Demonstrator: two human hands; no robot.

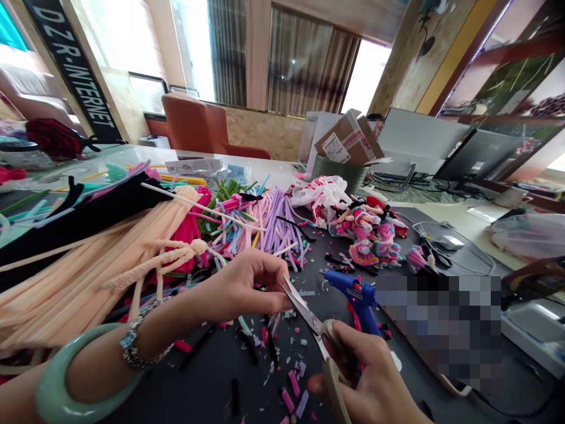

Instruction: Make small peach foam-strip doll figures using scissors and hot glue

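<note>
My right hand [366, 371] grips a pair of scissors [311, 318] by its beige handles. The blades are parted a little, and their tips reach the fingertips of my left hand [251, 288]. The thumb and fingers of that hand are closed in a pinch; what they hold, if anything, is too small to name. A blue glue gun [353, 288] lies just beyond the scissors. Under my hands, clipped pink and purple pipe cleaner pieces [289, 397] are scattered on the dark tabletop [198, 388]. Twisted peach pipe cleaners [176, 257] rest behind my left wrist.
Peach pipe cleaners [88, 265] are heaped at left, with purple ones [282, 218] in the middle. Small pipe cleaner dolls [371, 229] lie by a white plastic bag [324, 197]. Behind stand a bin [338, 171] holding a cardboard box [351, 138], and monitors [419, 138]. A person sits behind these.
</note>
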